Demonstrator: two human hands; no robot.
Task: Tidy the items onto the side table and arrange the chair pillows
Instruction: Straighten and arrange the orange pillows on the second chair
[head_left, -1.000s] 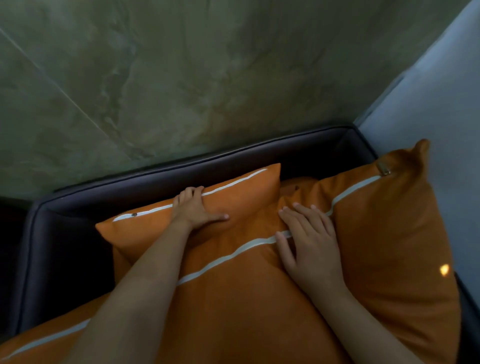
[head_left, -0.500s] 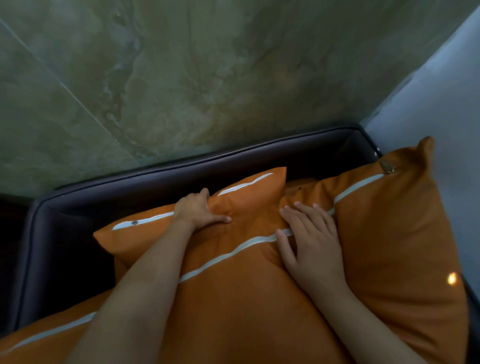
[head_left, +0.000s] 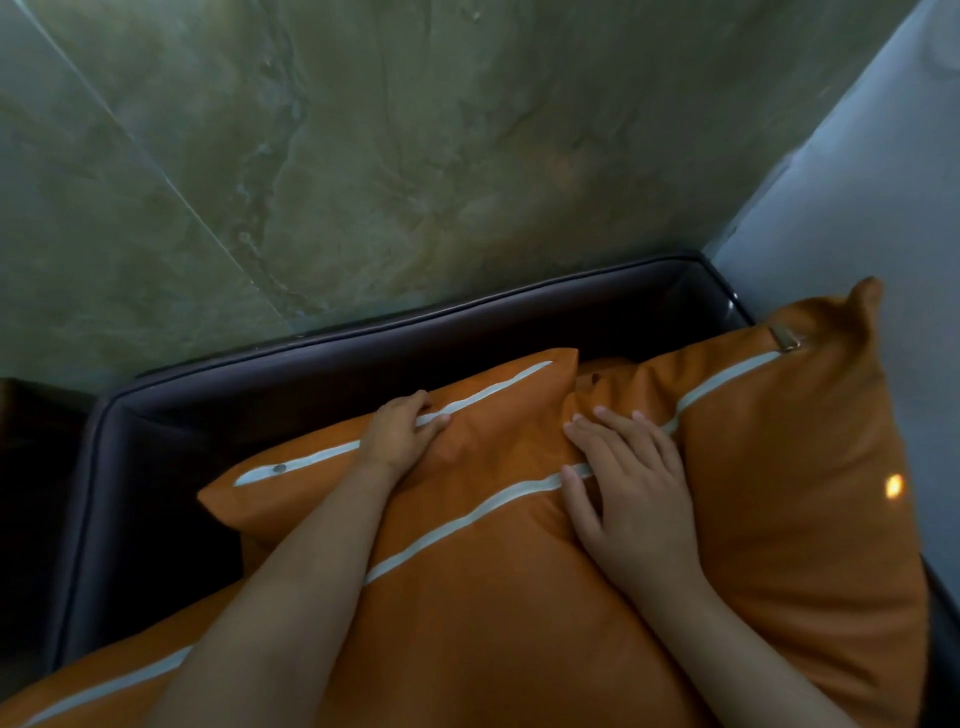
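Two orange pillows with white stripes lie in the dark chair. The rear pillow leans toward the chair back. My left hand curls over its upper edge, fingers on the white stripe, gripping it. The big front pillow fills the lower view, its right corner standing up with a metal zip tab. My right hand lies flat on the front pillow's stripe, fingers spread, pressing down.
A greenish marble wall rises behind the chair. A pale grey wall stands to the right. The chair's dark left armrest borders the pillows. A small bright light spot sits on the front pillow.
My left hand has closed tighter over the rear pillow's top edge and slid slightly along it. The right hand has stayed flat in nearly the same place.
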